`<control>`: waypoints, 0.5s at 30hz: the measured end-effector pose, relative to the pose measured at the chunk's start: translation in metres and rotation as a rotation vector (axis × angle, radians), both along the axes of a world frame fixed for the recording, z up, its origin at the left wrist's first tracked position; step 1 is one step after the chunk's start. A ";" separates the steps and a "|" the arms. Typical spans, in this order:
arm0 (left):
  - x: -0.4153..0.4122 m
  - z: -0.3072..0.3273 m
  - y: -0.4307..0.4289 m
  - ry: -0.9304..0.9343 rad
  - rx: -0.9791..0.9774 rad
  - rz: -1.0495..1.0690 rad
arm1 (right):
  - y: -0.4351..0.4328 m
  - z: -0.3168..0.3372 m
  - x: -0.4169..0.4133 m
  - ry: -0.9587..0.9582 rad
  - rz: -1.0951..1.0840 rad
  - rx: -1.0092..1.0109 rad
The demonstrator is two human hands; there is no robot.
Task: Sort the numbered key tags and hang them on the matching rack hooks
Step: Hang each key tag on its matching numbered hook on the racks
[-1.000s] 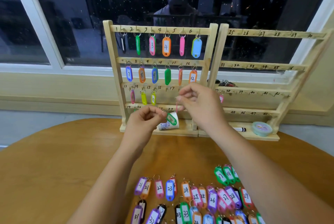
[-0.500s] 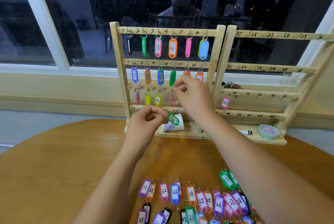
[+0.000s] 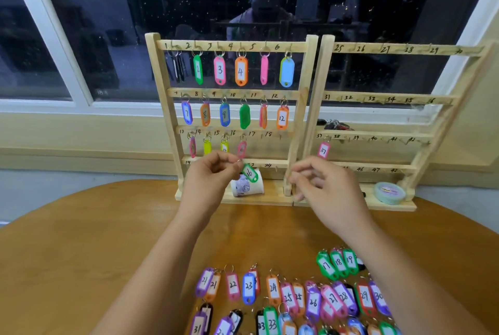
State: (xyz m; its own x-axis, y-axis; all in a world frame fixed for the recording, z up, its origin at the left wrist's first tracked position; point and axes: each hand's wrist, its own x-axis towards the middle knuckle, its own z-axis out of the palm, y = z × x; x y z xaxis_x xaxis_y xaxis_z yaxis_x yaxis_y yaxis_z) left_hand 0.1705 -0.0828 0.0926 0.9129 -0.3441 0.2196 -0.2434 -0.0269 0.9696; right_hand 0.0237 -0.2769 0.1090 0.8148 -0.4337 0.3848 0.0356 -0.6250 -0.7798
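Two wooden racks stand at the table's far edge: the left rack [image 3: 162, 107] with hooks 1 to 24, the right rack [image 3: 378, 98] with 25 upward. Tags hang on the left rack's top two rows and on hooks 13 to 16; a pink tag [image 3: 241, 149] hangs at 16. A pink tag 37 [image 3: 323, 150] hangs on the right rack. My left hand [image 3: 208, 180] pinches the ring of a green tag 16 [image 3: 249, 172] below the third row. My right hand [image 3: 324, 186] hovers loosely curled with nothing in it, in front of the racks' bases.
Several loose numbered tags [image 3: 297, 297] lie in rows on the round wooden table [image 3: 81, 240] near me, with green 17, 18, 19 [image 3: 337, 263] to the right. A small paper cup [image 3: 247, 186] and a roll of tape [image 3: 389, 192] sit on the rack bases. A window is behind.
My right hand left a pink tag hanging on hook 16 and dropped down and right, away from the rack. My left hand kept holding the green tag.
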 end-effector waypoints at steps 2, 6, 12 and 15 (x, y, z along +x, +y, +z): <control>0.008 0.007 -0.006 -0.040 0.006 0.024 | -0.004 -0.005 -0.010 0.028 -0.007 0.015; 0.023 0.025 -0.017 -0.140 0.037 0.090 | -0.012 -0.014 -0.020 0.087 0.000 0.062; 0.034 0.034 -0.026 -0.220 0.139 0.160 | -0.031 -0.015 -0.026 0.141 -0.023 0.075; 0.034 0.038 -0.030 -0.253 0.188 0.195 | -0.038 -0.017 -0.027 0.174 -0.038 0.062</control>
